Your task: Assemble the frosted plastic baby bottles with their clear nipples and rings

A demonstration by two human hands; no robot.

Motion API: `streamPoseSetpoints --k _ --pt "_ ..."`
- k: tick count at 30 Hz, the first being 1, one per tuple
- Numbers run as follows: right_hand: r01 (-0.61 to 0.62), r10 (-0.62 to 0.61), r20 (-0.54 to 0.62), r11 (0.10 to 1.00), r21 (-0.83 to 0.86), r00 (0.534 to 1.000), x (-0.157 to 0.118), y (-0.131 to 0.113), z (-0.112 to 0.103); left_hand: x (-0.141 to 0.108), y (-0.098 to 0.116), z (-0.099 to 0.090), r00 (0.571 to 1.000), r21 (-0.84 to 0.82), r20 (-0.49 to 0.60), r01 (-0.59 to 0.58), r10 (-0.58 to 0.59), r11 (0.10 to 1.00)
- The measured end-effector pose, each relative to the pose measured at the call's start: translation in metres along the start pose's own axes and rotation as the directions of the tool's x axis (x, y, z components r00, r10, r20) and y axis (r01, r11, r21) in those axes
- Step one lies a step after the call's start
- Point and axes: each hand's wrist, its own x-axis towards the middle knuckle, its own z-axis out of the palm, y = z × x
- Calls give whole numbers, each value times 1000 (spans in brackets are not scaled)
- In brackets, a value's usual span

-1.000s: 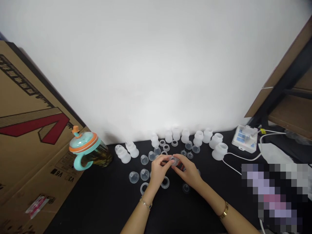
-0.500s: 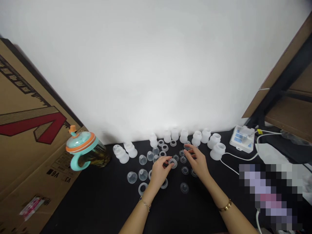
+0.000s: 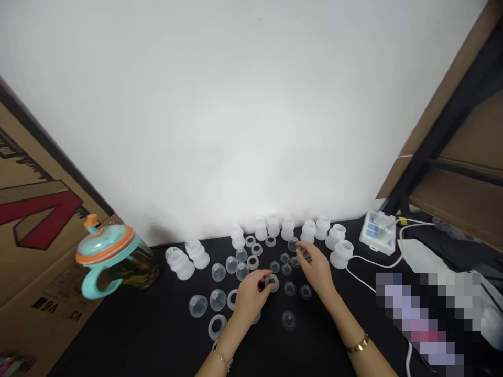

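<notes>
My left hand (image 3: 251, 296) pinches a whitish bottle collar ring (image 3: 274, 284) at its edge, low over the black table; a clear piece seems to sit inside it. My right hand (image 3: 317, 267) hovers at the far side of the clear silicone nipples, thumb and forefinger slightly apart, beside a clear nipple (image 3: 293, 243). Below and between the hands lie several more nipples, among them one at the near side (image 3: 288, 320). Left of my left hand are clear dome caps (image 3: 217, 299) and loose collar rings (image 3: 217, 327), partly covered by my wrist.
White bottles (image 3: 288, 228) line the wall, and two capped bottles (image 3: 197, 255) stand at the left. A teal-lidded jug (image 3: 113, 256) is by a cardboard box (image 3: 35, 251). At the right are a white plastic case (image 3: 378, 233), white cables (image 3: 377, 257) and a blurred-out object.
The camera view has shifted, so everything sits further left and lower. My right hand's fingers have drawn closer together near the far nipples. My left hand still holds the collar ring.
</notes>
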Motion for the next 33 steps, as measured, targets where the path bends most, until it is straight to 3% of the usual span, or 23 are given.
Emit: streamPoseSetpoints --k 7,17,25,33 --pt "-7 -10 -98 985 -171 995 8 20 -12 -1 1 1 1000 -11 29 4 -4 1000" --pt "-26 25 -8 954 -298 1000 5 38 -4 -2 4 -2 998 -18 -54 18 -19 1000" --pt "-39 44 9 950 -309 999 5 42 -2 -4 10 -5 991 -19 -131 -39 36 999" --pt "-52 66 35 951 -305 997 6 39 -4 -6 8 -3 978 88 -155 -127 140 988"
